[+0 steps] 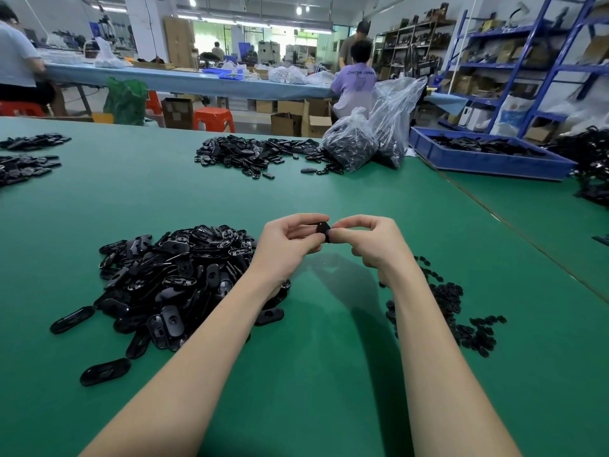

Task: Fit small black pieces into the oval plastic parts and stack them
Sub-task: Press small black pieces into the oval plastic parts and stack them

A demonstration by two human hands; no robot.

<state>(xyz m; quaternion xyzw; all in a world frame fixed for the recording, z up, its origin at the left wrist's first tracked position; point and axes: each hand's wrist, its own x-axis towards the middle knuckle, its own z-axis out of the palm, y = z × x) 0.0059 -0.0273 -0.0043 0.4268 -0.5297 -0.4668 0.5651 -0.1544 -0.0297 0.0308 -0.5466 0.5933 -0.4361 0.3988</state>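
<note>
Above the green table [313, 357], my left hand [290, 240] and my right hand [370, 240] meet fingertip to fingertip around one black oval plastic part [323, 229]. Both pinch it; most of it is hidden by my fingers. Whether a small piece sits in it cannot be seen. A large heap of black oval parts [171, 285] lies under and left of my left forearm. A scatter of small black pieces [461, 321] lies right of my right forearm.
Another heap of oval parts [253, 155] lies at the far middle, beside two clear plastic bags [369, 140] of black parts. A blue tray [487, 155] stands at the far right. More black piles [26, 159] lie at the far left. People work at a bench behind.
</note>
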